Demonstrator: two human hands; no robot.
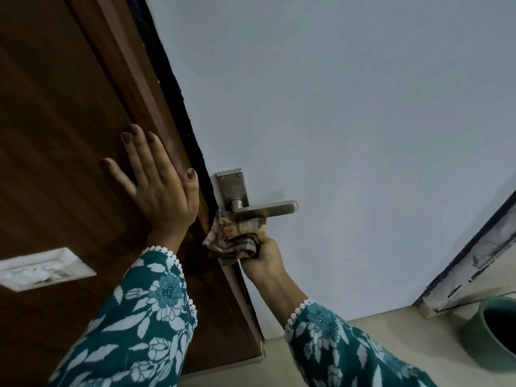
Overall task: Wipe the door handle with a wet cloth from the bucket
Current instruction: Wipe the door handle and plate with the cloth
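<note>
A silver lever door handle (268, 208) on a metal backplate (233, 185) sticks out from the edge of a dark brown wooden door (55, 107). My right hand (262, 256) is shut on a crumpled brown-patterned cloth (234, 238), which is pressed up against the underside of the lever near its base. My left hand (156, 180) lies flat and open on the door face, fingers spread, just left of the door's edge. A green bucket (494, 333) stands on the floor at the lower right; its inside is dark.
A pale blue-grey wall (349, 107) fills the right side behind the handle. A white switch plate (42, 268) sits on the brown surface at the left. A dark-edged frame (474, 252) runs along the lower right by the beige floor (377, 331).
</note>
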